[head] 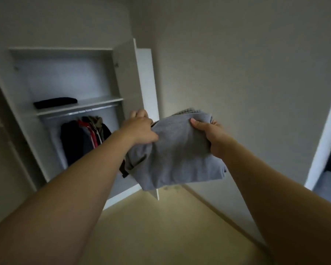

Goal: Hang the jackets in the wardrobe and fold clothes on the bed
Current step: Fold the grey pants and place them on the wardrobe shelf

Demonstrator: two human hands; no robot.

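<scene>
Both hands (pixel 139 129) (pixel 208 132) grip folded grey garment (pixel 176 155); wardrobe (pixel 69 81) holds hung jackets (pixel 84 138)

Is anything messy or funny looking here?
Mostly tidy. One odd bit: a dark strip dangles from the left edge of the folded grey fabric bundle gripped by the left hand and right hand.

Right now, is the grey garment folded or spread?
Folded: the grey garment is a compact layered bundle, held by left hand and right hand.
</scene>
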